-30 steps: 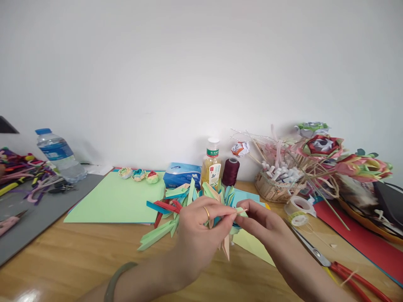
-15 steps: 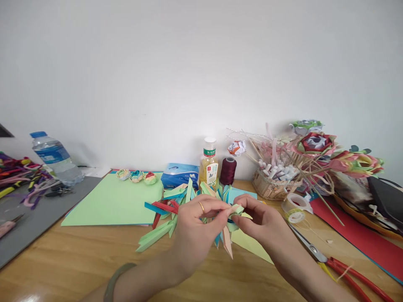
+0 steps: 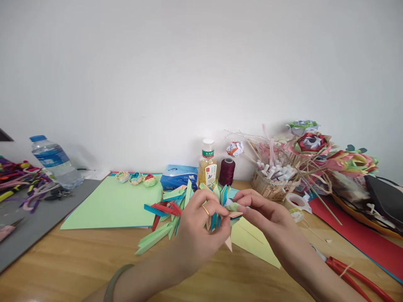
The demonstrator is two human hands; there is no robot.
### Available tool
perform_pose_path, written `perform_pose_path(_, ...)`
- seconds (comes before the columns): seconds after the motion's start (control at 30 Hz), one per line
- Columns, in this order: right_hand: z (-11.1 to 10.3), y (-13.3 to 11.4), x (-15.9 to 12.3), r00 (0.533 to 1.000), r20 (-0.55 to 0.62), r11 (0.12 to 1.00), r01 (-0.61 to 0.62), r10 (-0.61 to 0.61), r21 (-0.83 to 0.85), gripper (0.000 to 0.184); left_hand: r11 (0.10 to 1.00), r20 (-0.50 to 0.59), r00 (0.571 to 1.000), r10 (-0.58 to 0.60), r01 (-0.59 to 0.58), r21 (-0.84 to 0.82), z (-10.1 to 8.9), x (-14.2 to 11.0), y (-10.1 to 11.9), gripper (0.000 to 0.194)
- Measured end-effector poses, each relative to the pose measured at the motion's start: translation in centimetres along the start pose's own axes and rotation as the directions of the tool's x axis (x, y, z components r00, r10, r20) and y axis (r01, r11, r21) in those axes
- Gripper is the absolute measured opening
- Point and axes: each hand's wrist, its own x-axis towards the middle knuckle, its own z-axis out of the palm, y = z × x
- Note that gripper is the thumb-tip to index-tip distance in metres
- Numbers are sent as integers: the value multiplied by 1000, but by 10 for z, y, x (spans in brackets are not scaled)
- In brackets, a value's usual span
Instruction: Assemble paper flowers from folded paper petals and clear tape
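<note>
Between my two hands is a small folded paper piece [image 3: 233, 207] in green, peach and blue, partly covered by fingers. My left hand [image 3: 204, 222], with a ring on one finger, pinches its left side. Thumb and fingers of my right hand [image 3: 266, 214] close on its right side. Just behind and to the left lies a pile of folded paper strips [image 3: 157, 237] in green, blue, red and peach. Under the hands, a pale yellow sheet [image 3: 256, 245] rests on the wooden table.
Green paper sheets [image 3: 110, 205] bear several small paper flowers [image 3: 150, 180]. Behind the pile stand a blue tissue pack [image 3: 179, 177], a drink bottle [image 3: 208, 165] and a dark red thread spool [image 3: 227, 172]. Rightward are a basket [image 3: 273, 188], a tape roll [image 3: 297, 202] and red-handled scissors [image 3: 349, 277]. Left is a water bottle [image 3: 55, 161].
The paper piece has turned in my fingers, so its peach and blue folds now show. My right hand has shifted a little, covering more of the scissors. The view has moved slightly.
</note>
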Motion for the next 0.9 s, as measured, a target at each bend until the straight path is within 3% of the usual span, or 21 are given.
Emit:
perform_pose_path(0.17,-1,0,-1,997,-73,998,29,-32,-49,25,990,-15,999,-46,44,-137,-1,-2,-1,11)
perform_pose_path(0.5,0,3,-2,991,-121,998,49,-53,-41,21,841,-22,948,-316,269,-470,0,-2,1,10)
perform_pose_path(0.9,-1,4,-2,988,-110,992,105,-112,-66,21,732,-2,907,-420,338,-592,3,-3,1,11)
